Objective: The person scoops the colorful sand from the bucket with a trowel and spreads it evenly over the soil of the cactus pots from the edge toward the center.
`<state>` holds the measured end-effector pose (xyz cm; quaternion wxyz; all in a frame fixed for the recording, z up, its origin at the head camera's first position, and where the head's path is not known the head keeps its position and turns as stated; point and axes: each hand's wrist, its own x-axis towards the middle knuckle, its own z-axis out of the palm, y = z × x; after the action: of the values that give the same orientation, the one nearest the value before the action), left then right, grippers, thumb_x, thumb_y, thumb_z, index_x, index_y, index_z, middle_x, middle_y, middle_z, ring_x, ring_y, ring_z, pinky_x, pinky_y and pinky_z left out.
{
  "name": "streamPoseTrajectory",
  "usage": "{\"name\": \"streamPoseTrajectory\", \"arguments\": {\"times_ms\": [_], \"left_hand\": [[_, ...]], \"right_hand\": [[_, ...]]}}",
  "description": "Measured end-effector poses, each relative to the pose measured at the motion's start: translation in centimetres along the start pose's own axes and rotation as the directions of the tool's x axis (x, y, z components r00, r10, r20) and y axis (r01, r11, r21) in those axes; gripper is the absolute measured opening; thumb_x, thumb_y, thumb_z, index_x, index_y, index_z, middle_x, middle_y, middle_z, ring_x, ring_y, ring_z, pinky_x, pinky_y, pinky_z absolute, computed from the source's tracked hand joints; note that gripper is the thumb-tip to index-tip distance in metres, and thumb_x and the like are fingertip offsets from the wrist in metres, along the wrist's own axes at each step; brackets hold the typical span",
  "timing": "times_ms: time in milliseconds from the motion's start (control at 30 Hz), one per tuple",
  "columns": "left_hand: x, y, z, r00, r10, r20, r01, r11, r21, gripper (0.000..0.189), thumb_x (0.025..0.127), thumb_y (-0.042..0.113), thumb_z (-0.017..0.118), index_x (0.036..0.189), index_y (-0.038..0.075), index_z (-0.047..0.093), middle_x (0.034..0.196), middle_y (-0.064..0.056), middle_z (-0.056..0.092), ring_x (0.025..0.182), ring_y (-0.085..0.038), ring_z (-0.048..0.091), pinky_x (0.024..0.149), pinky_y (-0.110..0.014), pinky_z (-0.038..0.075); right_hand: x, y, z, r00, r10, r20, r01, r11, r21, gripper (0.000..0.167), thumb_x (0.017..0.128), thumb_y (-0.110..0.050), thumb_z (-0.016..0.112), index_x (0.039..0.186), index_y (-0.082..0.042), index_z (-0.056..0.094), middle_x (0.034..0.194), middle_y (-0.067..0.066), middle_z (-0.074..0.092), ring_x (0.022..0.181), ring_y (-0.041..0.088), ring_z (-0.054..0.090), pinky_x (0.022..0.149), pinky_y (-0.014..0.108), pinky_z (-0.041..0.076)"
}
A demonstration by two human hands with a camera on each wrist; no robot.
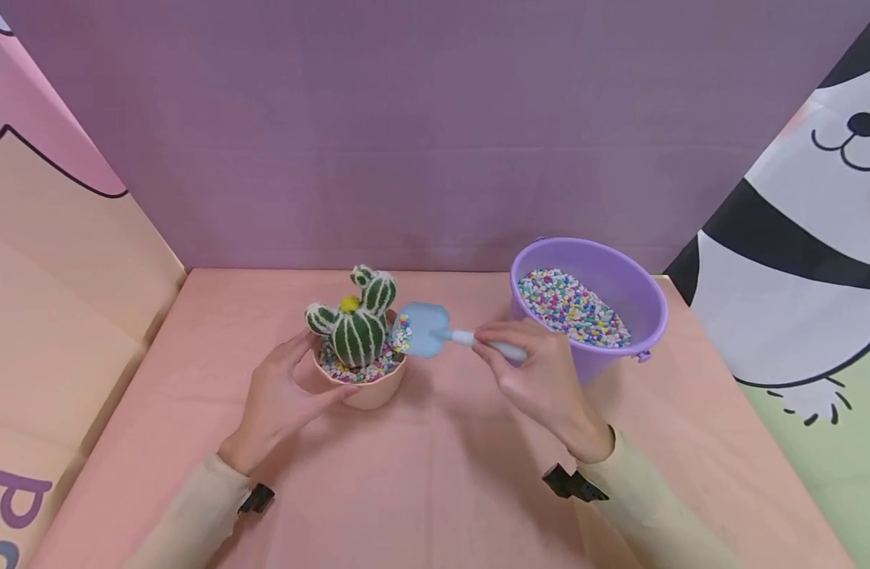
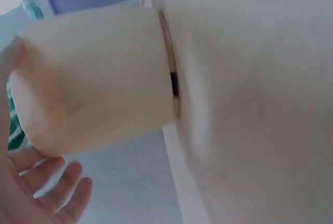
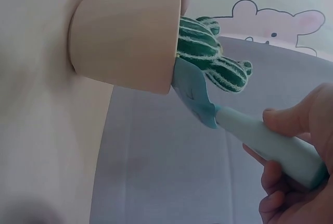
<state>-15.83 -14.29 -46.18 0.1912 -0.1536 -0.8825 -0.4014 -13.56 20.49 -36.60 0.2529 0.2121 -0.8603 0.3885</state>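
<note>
A green knitted cactus [image 1: 359, 337] with white stripes and a yellow tuft stands in a peach flower pot [image 1: 374, 393], with colourful beads [image 1: 356, 373] around its base. My left hand [image 1: 281, 395] grips the pot near its rim, thumb at the front and fingers on the far left side. In my right hand [image 1: 541, 378] is a toy shovel, held by its pale handle [image 3: 260, 136]. The blue blade [image 1: 429, 328] of the shovel tips over the pot's right rim, with several beads at its front edge. In the right wrist view the blade's tip meets the rim.
To the right stands a purple bucket [image 1: 593, 359], partly filled with similar colourful beads [image 1: 573, 308]. A pink cloth [image 1: 427, 490] covers the table. Behind it rises a purple backdrop [image 1: 420, 142], with printed panels at both sides.
</note>
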Motion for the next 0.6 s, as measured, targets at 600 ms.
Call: {"name": "streamPoseTrajectory", "arguments": {"times_ms": [600], "left_hand": [[3.4, -1.5, -0.5, 0.952, 0.107, 0.287, -0.04, 0.972, -0.231, 0.1, 0.074, 0.027, 0.098, 0.158, 0.016, 0.044, 0.152, -0.005, 0.057, 0.137, -0.023, 0.054, 0.115, -0.057, 0.046]], "right_hand": [[-0.5, 0.5, 0.7, 0.981, -0.188, -0.046, 0.186, 0.982, -0.042, 0.019, 0.08, 0.003, 0.088, 0.098, -0.004, 0.086, 0.101, 0.007, 0.083, 0.085, 0.022, 0.073, 0.064, 0.027, 0.05]]}}
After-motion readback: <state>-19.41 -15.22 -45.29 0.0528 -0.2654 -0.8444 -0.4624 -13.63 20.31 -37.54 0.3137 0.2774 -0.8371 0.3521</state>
